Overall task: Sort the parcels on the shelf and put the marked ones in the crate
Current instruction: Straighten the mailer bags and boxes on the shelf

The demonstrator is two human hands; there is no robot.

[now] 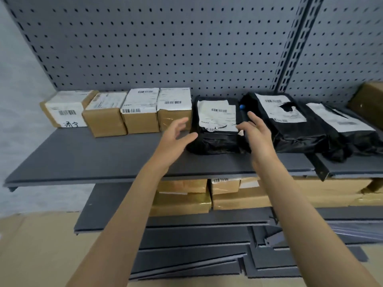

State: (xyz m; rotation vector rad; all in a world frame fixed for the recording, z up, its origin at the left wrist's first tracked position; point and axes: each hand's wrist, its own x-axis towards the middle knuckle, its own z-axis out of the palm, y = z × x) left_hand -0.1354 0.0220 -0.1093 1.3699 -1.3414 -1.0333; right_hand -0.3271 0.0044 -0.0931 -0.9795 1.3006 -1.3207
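Observation:
A black bag parcel (pixel 215 121) with a torn white label lies on the grey shelf (pixel 87 156), near its middle. My left hand (pixel 176 137) hovers open at the parcel's left side, fingers spread. My right hand (pixel 255 131) is open at its right side, fingertips near the label. Neither hand grips it. A small blue mark (pixel 242 107) shows between this parcel and the black bag parcel (pixel 284 119) to its right. A third black bag (pixel 342 129) lies further right. Several brown boxes (pixel 122 114) with labels line the shelf's left. No crate is in view.
A grey pegboard (pixel 165 44) backs the shelf, with an upright post (pixel 294 48) at right. Another brown box (pixel 369 102) sits at the far right. More brown boxes (pixel 182 199) rest on the lower shelf. Loose grey boards (pixel 196 253) and cardboard (pixel 35 251) lie below.

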